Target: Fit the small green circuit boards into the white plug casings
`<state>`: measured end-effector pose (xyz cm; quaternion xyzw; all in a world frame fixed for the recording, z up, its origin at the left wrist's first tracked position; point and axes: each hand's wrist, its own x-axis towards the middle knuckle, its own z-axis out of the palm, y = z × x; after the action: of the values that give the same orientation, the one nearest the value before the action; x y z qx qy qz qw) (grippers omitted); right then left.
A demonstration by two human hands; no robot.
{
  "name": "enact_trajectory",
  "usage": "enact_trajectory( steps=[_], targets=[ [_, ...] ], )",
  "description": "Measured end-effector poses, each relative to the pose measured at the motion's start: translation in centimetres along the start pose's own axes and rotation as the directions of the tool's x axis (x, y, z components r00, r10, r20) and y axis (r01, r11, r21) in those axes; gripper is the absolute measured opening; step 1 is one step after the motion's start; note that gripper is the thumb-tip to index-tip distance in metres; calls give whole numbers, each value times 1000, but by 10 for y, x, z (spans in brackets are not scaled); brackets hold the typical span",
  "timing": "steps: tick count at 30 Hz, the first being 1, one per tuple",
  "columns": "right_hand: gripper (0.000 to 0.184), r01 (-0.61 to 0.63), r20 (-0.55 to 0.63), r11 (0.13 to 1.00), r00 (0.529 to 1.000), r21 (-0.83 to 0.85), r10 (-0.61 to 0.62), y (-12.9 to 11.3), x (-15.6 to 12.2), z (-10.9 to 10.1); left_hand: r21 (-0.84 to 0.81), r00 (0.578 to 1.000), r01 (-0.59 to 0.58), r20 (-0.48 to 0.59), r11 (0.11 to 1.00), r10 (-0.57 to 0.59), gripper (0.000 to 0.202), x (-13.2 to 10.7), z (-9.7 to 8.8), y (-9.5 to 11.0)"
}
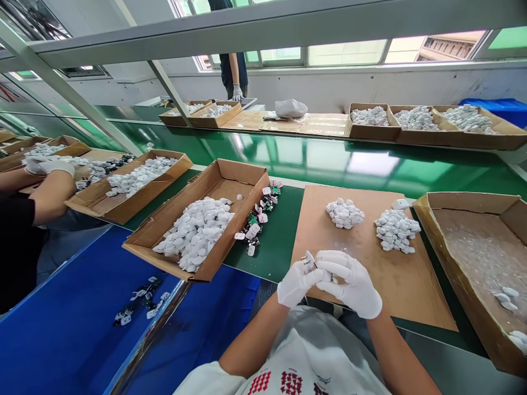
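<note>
Both my hands wear white gloves and meet over the front of a flat cardboard sheet point(395, 291). My left hand point(297, 284) pinches a small white part with metal pins point(308, 262), perhaps a plug piece. Fingers curled, my right hand point(354, 285) touches the left one; a bit of something small and metallic shows between its fingertips, too hidden to name. Beyond the hands, two heaps of small white plastic parts lie on the sheet: a smaller pile point(345, 213) and a larger pile point(397, 230).
Left stands a cardboard box point(242, 171) of white parts, with circuit-board pieces point(257, 219) along its side. Right is another box point(469, 202) holding a few parts. A blue bin point(74, 329) sits lower left. A co-worker's gloved hands point(51, 164) work at far left; another person stands behind.
</note>
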<state>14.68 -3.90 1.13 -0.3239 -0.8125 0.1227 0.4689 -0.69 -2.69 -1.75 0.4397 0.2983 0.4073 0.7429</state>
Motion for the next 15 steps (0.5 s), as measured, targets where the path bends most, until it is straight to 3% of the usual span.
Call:
enact_trajectory(
  steps=[3, 7, 11, 15],
  targets=[
    [32, -42, -36, 998, 998, 50, 44, -1, -1, 2, -33, 1000, -27, 1, 999, 27, 46, 1, 3, -1],
    [28, -182, -4, 944, 982, 274, 190, -3, -5, 7, -78, 997, -69, -21, 995, 68, 47, 2, 10, -4],
    [16, -309, 7, 771, 930, 557, 368, -7, -14, 17, -6, 985, -149, -89, 989, 148, 51, 0, 17, -7],
    [16, -315, 0, 604, 887, 732, 462, -16, -19, 28, 57, 975, -174, -130, 983, 180, 49, -6, 25, -4]
  ],
)
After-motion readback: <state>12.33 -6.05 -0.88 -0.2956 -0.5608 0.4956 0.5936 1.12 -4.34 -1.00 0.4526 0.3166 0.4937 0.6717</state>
